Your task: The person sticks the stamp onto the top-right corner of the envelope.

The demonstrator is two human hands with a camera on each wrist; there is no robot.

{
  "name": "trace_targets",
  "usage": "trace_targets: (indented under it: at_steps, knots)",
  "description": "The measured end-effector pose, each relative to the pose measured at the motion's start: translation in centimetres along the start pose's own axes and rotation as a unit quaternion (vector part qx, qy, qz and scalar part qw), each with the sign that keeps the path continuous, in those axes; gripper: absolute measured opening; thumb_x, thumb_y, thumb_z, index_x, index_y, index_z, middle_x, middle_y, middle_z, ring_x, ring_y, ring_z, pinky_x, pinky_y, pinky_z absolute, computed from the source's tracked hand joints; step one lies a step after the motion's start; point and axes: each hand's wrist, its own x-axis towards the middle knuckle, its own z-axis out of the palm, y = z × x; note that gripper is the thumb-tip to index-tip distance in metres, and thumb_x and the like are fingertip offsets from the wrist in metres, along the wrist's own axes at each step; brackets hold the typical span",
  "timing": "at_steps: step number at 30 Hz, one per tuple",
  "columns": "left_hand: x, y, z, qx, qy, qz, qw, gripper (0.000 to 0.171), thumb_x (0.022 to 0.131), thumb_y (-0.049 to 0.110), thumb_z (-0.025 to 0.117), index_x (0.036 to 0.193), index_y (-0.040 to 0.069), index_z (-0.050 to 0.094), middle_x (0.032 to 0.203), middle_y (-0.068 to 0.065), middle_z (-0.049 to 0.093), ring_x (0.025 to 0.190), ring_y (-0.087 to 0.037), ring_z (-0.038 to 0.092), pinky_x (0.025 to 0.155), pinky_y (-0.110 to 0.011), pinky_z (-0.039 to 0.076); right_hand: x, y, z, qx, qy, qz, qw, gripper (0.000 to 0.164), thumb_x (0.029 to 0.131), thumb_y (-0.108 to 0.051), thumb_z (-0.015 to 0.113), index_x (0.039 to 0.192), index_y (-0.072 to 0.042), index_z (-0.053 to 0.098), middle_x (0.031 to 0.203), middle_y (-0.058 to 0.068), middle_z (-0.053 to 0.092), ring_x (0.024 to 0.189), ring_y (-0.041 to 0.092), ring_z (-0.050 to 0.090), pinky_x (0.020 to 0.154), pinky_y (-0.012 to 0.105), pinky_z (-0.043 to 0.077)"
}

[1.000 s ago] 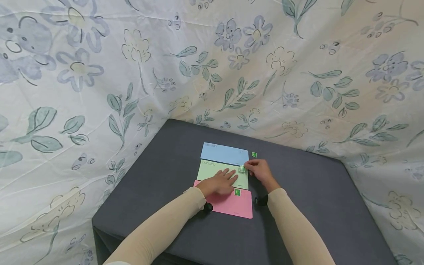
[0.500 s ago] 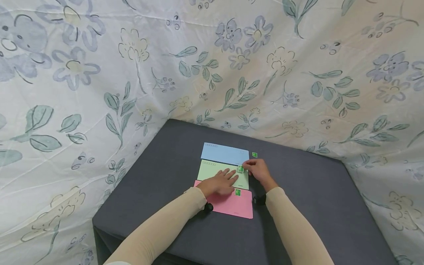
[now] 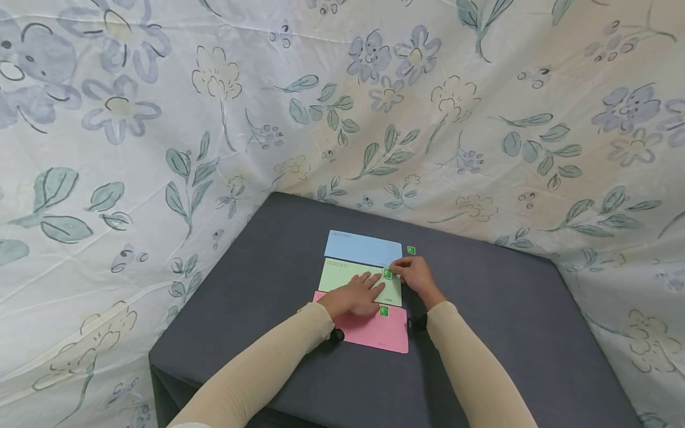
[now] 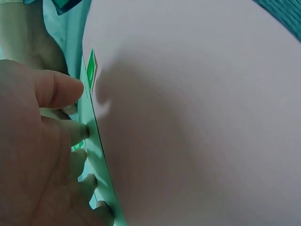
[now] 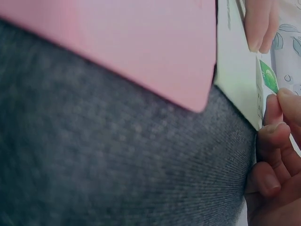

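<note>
Between the thumb and forefinger of my right hand is a small green stamp, pinched by one corner. In the right wrist view that stamp stands tilted over the green envelope, by its upper right corner. My left hand lies with fingers spread on the green envelope, its palm over the pink envelope. Another green stamp sits on the pink envelope, near the left thumb. Whether the held stamp's far edge touches the paper, I cannot tell.
Beyond the green envelope lies a blue envelope. One more green stamp rests on the dark tablecloth, right of the blue envelope. A floral curtain hangs behind and at the sides of the table.
The right hand has shifted slightly left with the stamp, further over the green envelope's corner. The left hand stays where it was.
</note>
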Motion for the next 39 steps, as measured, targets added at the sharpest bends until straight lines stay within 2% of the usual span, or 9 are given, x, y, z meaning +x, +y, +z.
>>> trace_targets:
  at_steps: [8,18,23,29,35,39]
  knots:
    - [-0.11,0.15,-0.04,0.004,0.003,-0.008,1.0,0.069,0.111,0.043,0.041,0.174,0.017,0.028,0.182,0.0,0.015,0.166,-0.026,0.011,0.132,-0.044,0.013,0.26,-0.09,0.39,-0.027,0.007,-0.007,1.0,0.014,0.105,-0.012,0.074,0.107,-0.002,0.083,0.101,0.01,0.076,0.087,0.026,0.063,0.072,0.035,0.054]
    - [-0.17,0.35,-0.23,0.006,0.001,-0.009,0.9999,0.067,0.112,0.04,0.04,0.174,0.015,0.028,0.182,-0.001,0.014,0.166,-0.028,0.01,0.132,-0.046,0.013,0.17,-0.34,0.76,-0.053,0.017,-0.013,0.998,0.013,0.105,-0.013,0.074,0.104,-0.004,0.084,0.099,0.009,0.076,0.085,0.025,0.063,0.073,0.037,0.055]
    - [-0.17,0.32,-0.16,0.017,-0.002,-0.01,0.9998,0.068,0.112,0.042,0.04,0.174,0.016,0.028,0.181,0.001,0.015,0.167,-0.027,0.01,0.132,-0.046,0.013,0.2,-0.37,0.85,-0.056,0.018,-0.013,0.998,0.013,0.105,-0.013,0.074,0.104,-0.003,0.083,0.098,0.009,0.076,0.083,0.025,0.062,0.071,0.036,0.054]
    - [-0.08,0.28,-0.01,0.022,-0.003,-0.011,0.9997,0.068,0.113,0.042,0.04,0.174,0.016,0.028,0.181,0.001,0.016,0.167,-0.027,0.01,0.132,-0.045,0.013,0.21,-0.33,0.96,-0.053,0.017,-0.011,0.998,0.013,0.105,-0.013,0.074,0.106,-0.004,0.083,0.102,0.01,0.076,0.087,0.026,0.063,0.074,0.038,0.054]
    - [-0.06,0.32,-0.04,0.016,-0.003,-0.01,0.9998,0.069,0.112,0.044,0.04,0.174,0.016,0.028,0.181,0.002,0.016,0.167,-0.027,0.01,0.132,-0.045,0.012,0.12,-0.09,0.89,-0.047,0.027,-0.011,0.998,0.012,0.104,-0.012,0.075,0.11,-0.003,0.081,0.106,0.013,0.075,0.093,0.029,0.065,0.079,0.041,0.057]
    - [-0.04,0.35,-0.09,0.005,-0.002,-0.011,0.9999,0.07,0.111,0.045,0.041,0.174,0.017,0.029,0.181,0.003,0.017,0.167,-0.026,0.009,0.133,-0.044,0.011,0.2,0.01,0.88,-0.062,0.033,-0.011,0.997,0.01,0.103,-0.012,0.077,0.108,-0.004,0.079,0.104,0.013,0.073,0.09,0.029,0.065,0.076,0.039,0.057]
